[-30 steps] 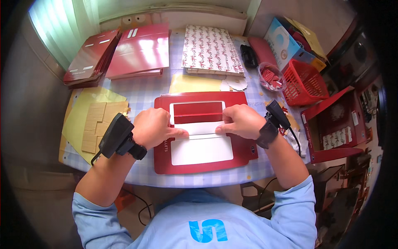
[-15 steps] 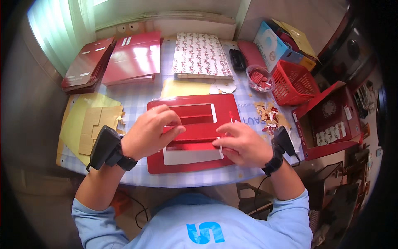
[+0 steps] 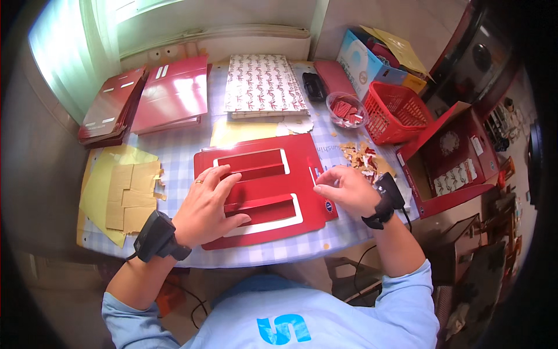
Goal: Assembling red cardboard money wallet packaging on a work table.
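Note:
A red cardboard panel (image 3: 264, 185) lies in front of me, with two white-edged rectangular openings and red flaps folded up in them. My left hand (image 3: 206, 203) rests over the panel's left part, fingers spread, with the thumb by the near red flap (image 3: 267, 202). At the panel's right side is my right hand (image 3: 344, 189), thumb and forefinger pinched together. A thin white strip (image 3: 312, 176) shows right at those fingertips; whether they grip it or anything else I cannot make out.
Stacks of red panels (image 3: 171, 96) and patterned boards (image 3: 264, 84) stand behind. Torn brown pieces (image 3: 363, 160), a clear tub (image 3: 347, 110), a red basket (image 3: 401, 113) and an open red box (image 3: 447, 157) lie right. Brown card pieces (image 3: 132, 195) are left.
My left hand has opened and moved down from the far opening across the panel's left part. The right hand has left the near opening and moved to the panel's right side.

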`<act>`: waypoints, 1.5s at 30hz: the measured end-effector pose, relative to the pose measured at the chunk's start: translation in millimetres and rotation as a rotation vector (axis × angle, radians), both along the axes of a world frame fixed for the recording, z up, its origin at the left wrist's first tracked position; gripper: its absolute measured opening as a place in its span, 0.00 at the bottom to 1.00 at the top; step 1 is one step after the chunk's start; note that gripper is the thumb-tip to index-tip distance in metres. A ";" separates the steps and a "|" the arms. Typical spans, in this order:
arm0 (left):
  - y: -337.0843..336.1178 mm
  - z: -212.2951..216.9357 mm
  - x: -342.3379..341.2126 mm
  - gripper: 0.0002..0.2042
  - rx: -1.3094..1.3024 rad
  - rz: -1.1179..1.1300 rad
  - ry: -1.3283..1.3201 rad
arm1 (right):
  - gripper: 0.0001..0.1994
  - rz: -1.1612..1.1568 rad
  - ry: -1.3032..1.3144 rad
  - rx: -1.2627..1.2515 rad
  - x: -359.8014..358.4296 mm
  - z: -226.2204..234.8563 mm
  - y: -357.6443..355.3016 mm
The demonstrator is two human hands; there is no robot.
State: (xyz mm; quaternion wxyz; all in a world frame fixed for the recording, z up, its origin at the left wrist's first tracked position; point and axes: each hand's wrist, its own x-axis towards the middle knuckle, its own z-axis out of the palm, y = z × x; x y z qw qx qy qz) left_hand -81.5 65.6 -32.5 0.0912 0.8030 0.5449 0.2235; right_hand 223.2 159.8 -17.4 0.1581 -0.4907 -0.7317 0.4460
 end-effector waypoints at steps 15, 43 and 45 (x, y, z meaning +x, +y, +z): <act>-20.6 -19.4 4.4 0.42 0.083 0.081 -0.142 | 0.22 -0.161 0.053 -0.498 -19.4 23.9 5.2; -44.7 16.3 44.4 0.09 -0.082 -0.076 0.002 | 0.34 0.218 0.564 -0.310 -10.9 1.5 -45.1; -41.9 18.8 42.8 0.09 -0.119 -0.096 -0.003 | 0.35 0.258 0.460 -0.169 -1.3 -3.0 -47.2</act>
